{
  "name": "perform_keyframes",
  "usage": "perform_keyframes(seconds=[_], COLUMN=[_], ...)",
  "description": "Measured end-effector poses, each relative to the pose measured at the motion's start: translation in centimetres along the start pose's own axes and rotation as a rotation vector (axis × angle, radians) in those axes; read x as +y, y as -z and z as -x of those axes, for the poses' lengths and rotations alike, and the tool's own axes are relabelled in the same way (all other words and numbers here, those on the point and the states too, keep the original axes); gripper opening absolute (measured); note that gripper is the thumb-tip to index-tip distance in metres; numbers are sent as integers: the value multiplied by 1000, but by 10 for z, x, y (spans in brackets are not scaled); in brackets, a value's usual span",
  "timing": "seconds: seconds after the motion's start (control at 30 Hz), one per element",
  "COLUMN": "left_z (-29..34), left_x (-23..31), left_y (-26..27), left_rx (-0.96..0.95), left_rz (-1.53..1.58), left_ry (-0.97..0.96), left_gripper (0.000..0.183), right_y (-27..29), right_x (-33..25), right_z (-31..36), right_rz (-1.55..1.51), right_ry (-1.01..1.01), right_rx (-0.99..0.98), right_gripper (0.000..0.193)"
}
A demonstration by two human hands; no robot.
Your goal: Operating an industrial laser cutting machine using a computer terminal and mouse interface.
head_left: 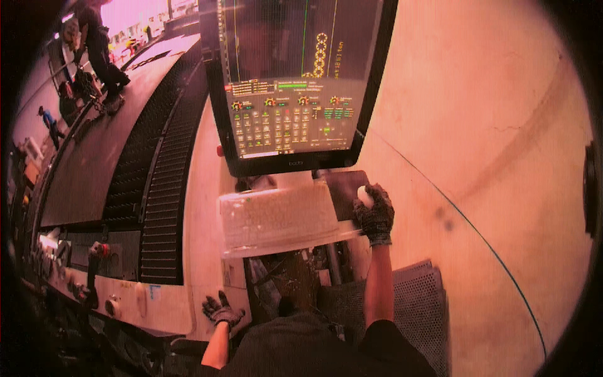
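Note:
My right hand, in a dark knitted glove, is wrapped over a white computer mouse. Under the mouse lies a dark mouse pad on the right end of a light shelf. A pale keyboard, seemingly under a clear cover, takes up the rest of that shelf. Above it stands a large black-framed monitor showing rows of icons and yellow outlines of rings. My left hand, also gloved, has its fingers spread beside the light machine edge, holding nothing. Whether its palm touches the surface I cannot tell.
On the left runs a long machine bed with dark slatted panels and a light border. People stand at its far end. A perforated grey panel is by my right arm. A dark cable crosses the pale floor.

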State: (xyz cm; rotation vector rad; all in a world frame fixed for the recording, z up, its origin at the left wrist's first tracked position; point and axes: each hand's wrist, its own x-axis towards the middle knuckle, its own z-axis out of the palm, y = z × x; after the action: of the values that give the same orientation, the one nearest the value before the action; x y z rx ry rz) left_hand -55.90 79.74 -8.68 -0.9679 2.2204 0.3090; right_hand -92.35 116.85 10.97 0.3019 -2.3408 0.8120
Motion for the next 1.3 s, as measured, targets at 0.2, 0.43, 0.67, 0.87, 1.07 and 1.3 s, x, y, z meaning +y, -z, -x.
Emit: perform_keyframes(seconds=[0.2, 0.43, 0.67, 0.87, 1.07, 1.3], left_z=[-8, 7, 11, -8, -21, -21], left_x=[-3, 6, 11, 1, -6, -12], left_y=[-6, 8, 17, -4, -18, -20], left_rx=[46, -20, -48, 17, 44, 67], left_rz=[-76, -25, -30, -61, -25, 15], left_ry=[15, 21, 38, 28, 14, -36], left_gripper=[130, 128, 128, 130, 130, 130], right_y=[1, 1, 0, 1, 2, 0], right_x=[-1, -1, 2, 0, -2, 1], right_z=[0, -1, -1, -3, -3, -2], right_rz=[4, -13, 31, 34, 10, -10], right_ry=[-10, 28, 1, 4, 22, 16], right_rx=[-8, 13, -41, -78, -82, -65], right_gripper=[45, 44, 46, 47, 46, 43])
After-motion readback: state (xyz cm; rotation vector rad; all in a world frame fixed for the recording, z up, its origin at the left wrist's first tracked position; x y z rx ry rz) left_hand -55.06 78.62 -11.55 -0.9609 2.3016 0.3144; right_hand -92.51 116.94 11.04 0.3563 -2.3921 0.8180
